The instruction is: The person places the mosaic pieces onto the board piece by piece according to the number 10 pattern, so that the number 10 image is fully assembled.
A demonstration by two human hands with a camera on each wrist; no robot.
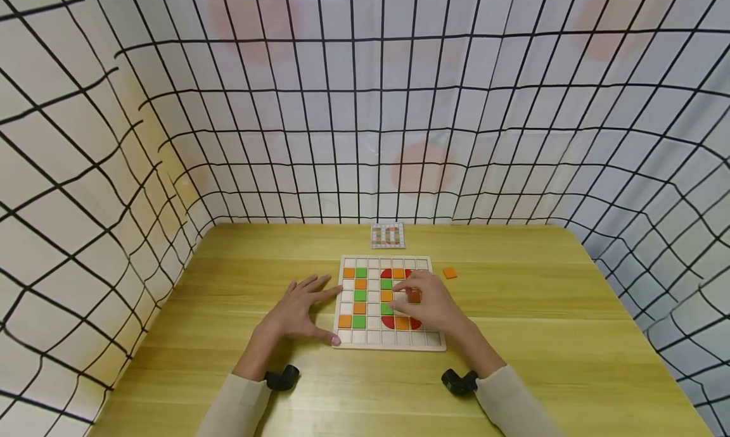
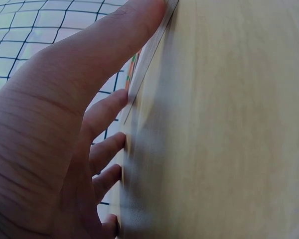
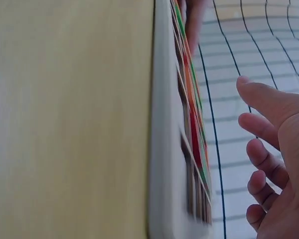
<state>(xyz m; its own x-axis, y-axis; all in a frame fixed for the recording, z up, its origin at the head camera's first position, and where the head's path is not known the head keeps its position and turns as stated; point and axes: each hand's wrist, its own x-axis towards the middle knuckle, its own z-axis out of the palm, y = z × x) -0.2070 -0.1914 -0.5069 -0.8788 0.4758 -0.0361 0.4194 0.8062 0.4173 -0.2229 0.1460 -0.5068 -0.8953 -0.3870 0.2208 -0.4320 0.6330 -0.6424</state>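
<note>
A light wooden grid board (image 1: 373,337) lies flat on the table, with square orange and green tiles and red curved pieces in its cells. My left hand (image 1: 296,310) spreads its fingers at the board's left side. Its thumb touches the near left corner, and the index fingertip is at the edge higher up. Over the right half of the board hovers my right hand (image 1: 430,301), hiding some cells there. In the right wrist view that hand's thumb and fingers (image 3: 259,154) are loosely bent and apart, with nothing between them.
A loose orange tile (image 1: 450,273) lies on the table just right of the board. Behind the board is a small pattern card (image 1: 388,235). The wooden table (image 1: 171,361) ends at a white sheet with black netting (image 1: 336,107) at the back and sides.
</note>
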